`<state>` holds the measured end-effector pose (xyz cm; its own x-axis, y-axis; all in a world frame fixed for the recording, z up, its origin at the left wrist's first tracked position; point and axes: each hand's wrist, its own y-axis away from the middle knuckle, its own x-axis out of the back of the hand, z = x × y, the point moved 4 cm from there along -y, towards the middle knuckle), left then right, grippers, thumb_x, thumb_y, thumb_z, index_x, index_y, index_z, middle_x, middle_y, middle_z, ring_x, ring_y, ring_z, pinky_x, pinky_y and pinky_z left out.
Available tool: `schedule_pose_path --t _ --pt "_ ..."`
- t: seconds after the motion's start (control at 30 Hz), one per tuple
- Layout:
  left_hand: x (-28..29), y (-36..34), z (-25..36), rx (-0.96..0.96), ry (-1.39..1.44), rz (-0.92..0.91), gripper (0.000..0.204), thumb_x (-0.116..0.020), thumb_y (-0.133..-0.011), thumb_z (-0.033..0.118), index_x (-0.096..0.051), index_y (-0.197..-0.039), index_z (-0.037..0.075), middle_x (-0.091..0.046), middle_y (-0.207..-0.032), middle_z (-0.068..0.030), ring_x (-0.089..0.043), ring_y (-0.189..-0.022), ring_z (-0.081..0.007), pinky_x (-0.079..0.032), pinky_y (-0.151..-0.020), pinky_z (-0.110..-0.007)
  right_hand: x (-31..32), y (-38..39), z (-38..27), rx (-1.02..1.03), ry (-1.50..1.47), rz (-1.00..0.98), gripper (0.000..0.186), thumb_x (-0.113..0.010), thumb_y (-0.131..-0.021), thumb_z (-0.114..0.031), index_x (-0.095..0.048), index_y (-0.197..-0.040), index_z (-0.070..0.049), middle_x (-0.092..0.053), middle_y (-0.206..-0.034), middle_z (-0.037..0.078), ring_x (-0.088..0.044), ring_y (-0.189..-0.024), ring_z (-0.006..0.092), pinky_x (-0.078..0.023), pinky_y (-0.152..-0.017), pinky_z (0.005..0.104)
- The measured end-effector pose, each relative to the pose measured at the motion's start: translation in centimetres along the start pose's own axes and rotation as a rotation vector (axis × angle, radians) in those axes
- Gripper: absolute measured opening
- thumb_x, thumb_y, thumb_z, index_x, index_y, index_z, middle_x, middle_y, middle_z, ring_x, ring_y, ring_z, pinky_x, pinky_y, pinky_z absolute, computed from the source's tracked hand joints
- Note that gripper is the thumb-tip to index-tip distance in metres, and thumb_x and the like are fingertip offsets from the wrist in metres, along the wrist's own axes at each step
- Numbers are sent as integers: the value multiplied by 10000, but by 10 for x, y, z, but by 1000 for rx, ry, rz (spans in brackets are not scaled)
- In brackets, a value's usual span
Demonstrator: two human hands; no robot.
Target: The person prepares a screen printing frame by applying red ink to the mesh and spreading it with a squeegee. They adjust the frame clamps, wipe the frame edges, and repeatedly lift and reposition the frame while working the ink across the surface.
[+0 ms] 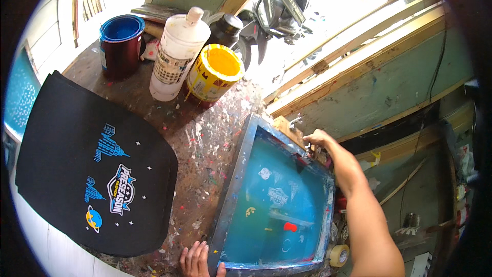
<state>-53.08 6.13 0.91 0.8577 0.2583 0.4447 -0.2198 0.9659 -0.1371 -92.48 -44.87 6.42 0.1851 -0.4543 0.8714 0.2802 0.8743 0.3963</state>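
Observation:
A screen printing frame (238, 169) with blue-green mesh lies on the paint-stained table, with small stencil shapes and a red patch on the mesh. My left hand (196, 259) grips its near left corner, fingers on the outer side and thumb over the rim. At the far right edge, my right hand (319, 138) is closed with its fingertips at a clamp bolt, which they partly hide. A wooden hinge block (288, 132) with another metal bolt sits beside that hand. To the left lies a black printed fabric panel (138, 138) with blue buildings, a badge and an orange planet.
Behind the panel stand a dark red can (120, 54) of blue ink, a white bottle (177, 56), a yellow can (212, 79) and a black bottle (225, 28). A tape roll (339, 255) lies by the frame's right edge. A motorcycle (282, 15) is parked outside.

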Motion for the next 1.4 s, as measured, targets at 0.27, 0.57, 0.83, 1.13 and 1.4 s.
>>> schedule_pose_path --t 0.27,0.57,0.83,1.13,1.4 --pt "3 0 -3 -3 17 29 572 -652 -886 241 -527 -1371 -35 -572 -1381 -203 -504 -1338 -362 -316 -1170 -529 7 1 -7 -13 160 -101 628 -712 -822 -617 -730 -989 -11 -691 -1031 152 -658 -937 269 -537 -827 415" --pt "5 -1 -3 5 24 12 580 -665 -879 240 -525 -1367 -41 -577 -1376 -204 -504 -1336 -365 -329 -1160 -521 8 7 -2 -20 -7 -54 669 -766 -772 -583 -748 -987 50 -731 -1001 182 -682 -896 238 -536 -779 396" --pt "6 -2 -3 2 28 11 585 -665 -877 239 -522 -1370 -41 -573 -1383 -201 -500 -1339 -363 -323 -1163 -519 10 8 -6 -13 73 -86 623 -756 -738 -563 -755 -906 37 -709 -907 190 -655 -753 250 -535 -672 407" --pt "5 -1 -1 1 36 18 586 -656 -881 228 -514 -1381 -42 -571 -1381 -207 -497 -1340 -367 -320 -1165 -526 4 4 -11 17 182 -46 627 -661 -774 -588 -748 -1053 -33 -717 -1110 239 -692 -1025 343 -546 -863 442" --pt "0 3 -2 -18 -30 57 593 -658 -871 238 -522 -1377 -39 -579 -1364 -215 -512 -1320 -374 -328 -1162 -523 -5 -25 -13 -44 384 -67 519 -665 -796 -475 -736 -1202 -160 -666 -1329 108 -617 -1244 296 -495 -1027 450"
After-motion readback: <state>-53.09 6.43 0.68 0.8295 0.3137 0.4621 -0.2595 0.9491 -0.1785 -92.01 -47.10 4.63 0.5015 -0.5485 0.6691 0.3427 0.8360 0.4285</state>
